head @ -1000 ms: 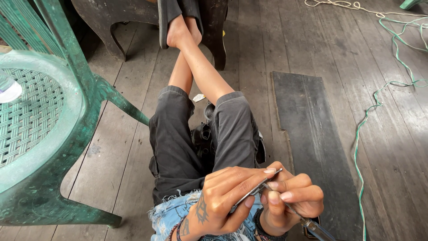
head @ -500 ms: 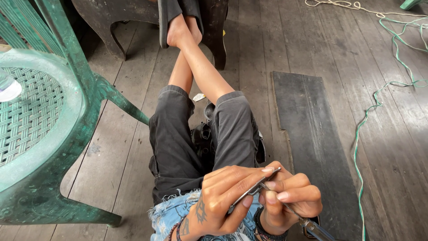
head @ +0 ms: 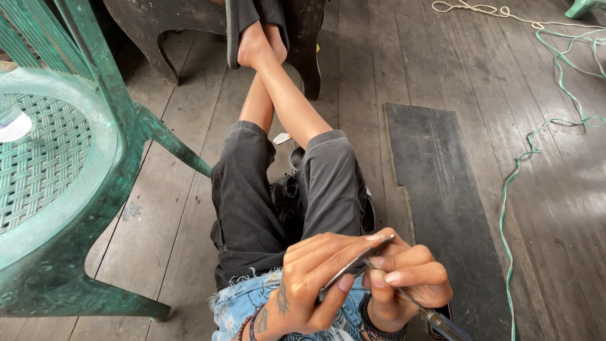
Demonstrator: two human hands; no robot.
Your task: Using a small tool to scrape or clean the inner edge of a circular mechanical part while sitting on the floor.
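- View from a head camera, looking down at a seated person's lap, with both legs stretched out over a grey wooden plank floor [head: 189, 265].
- The left hand [head: 312, 284] is curled closed around a thin, flat strip of grey metal [head: 357, 264], with thumb and fingers pinching it along its length. Judging by the pose, this grip steadies the strip so the other hand can work on it.
- The right hand [head: 404, 284] sits just right of the left hand, touching it. Its fingers are clenched around a slim tool with a metal shaft [head: 435, 316], whose point meets the metal strip. The handle end runs down and right, out of the picture, so the kind of tool cannot be told.
- Both hands hover above the lap, over dark grey shorts [head: 252, 202] and a frayed patch of blue denim cloth [head: 252, 300].
- Between the thighs, beyond the hands, lies a black moulded part [head: 287, 192], half hidden; the knees seem to keep it in place.
- Far beyond the hands, the crossed ankles rest against a dark wooden piece of furniture [head: 158, 25].
- Left of the hands stands a green plastic chair [head: 76, 183] with a woven seat. A clear plastic bottle [head: 11, 120] lies on that seat at the picture's edge; its contents cannot be seen.
- Right of the hands, a dark flat board [head: 442, 189] lies on the floor.
- Further right, a thin green cord [head: 524, 158] snakes across the planks.
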